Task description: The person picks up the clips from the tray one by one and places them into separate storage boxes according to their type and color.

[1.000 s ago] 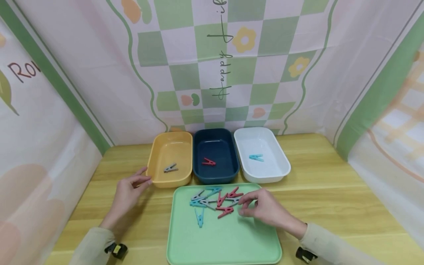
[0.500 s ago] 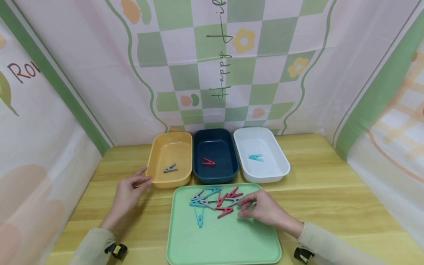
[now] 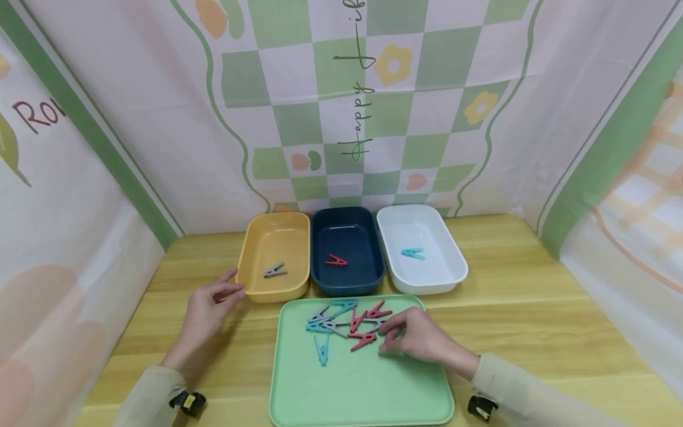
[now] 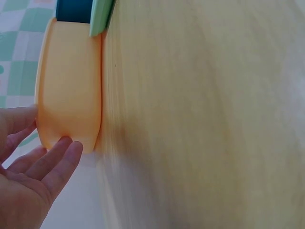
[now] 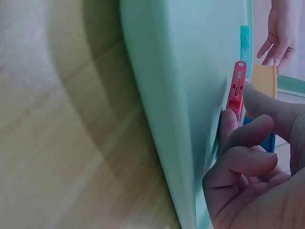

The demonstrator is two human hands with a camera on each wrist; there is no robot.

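In the head view my right hand [image 3: 418, 338] hovers over the right side of a green tray [image 3: 363, 391]. Its thumb and fingers are bent but apart, close to a red clothespin [image 3: 363, 341] and a grey clothespin [image 3: 373, 323] partly hidden by the fingertips. The right wrist view has the red clothespin [image 5: 237, 88] just beyond the fingers. Several red, blue and grey clothespins lie bunched on the tray, a blue clothespin [image 3: 322, 350] nearest the front. My left hand [image 3: 210, 305] touches the front left corner of a yellow box [image 3: 274, 295] with fairly straight fingers.
A dark blue box [image 3: 347, 237] and a white box [image 3: 432, 281] stand beside the yellow one. Inside them lie a grey clothespin [image 3: 274, 271], a red clothespin [image 3: 336, 261] and a blue clothespin [image 3: 413, 254], one per box. A patterned cloth [image 3: 288, 124] hangs behind.
My right hand has shifted slightly left, towards the grey and red clothespins. The left hand, the boxes and the clothespins have stayed put.
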